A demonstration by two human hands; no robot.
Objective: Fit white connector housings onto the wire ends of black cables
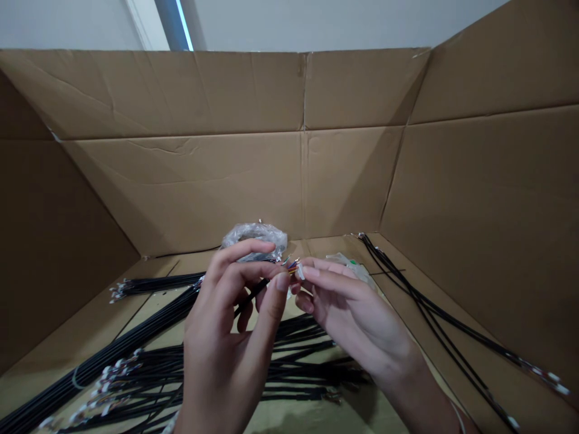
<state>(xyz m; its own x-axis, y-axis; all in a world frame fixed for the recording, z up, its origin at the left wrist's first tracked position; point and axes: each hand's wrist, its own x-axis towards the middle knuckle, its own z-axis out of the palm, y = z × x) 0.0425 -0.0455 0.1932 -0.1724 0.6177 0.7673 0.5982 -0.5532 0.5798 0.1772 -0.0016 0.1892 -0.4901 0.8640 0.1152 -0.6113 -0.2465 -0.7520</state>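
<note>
My left hand (239, 301) pinches a black cable (251, 297) close to its end, where thin coloured wires (293, 267) fan out. Thumb and forefinger meet on the wires, and the cable runs back under the palm. Facing it, my right hand (344, 301) is closed on a small white connector (300, 271) between thumb and fingertips. Some of the coloured wires reach the connector; whether each is seated in it I cannot tell. Both hands are held up in front of me, fingertips almost touching.
Cardboard walls (190, 181) enclose the work surface. A tied bundle of black cables (136, 334) lies at left, with loose cables with white connectors (158, 377) below the hands. More black cables (434, 307) run along the right. A clear plastic bag (253, 234) sits behind.
</note>
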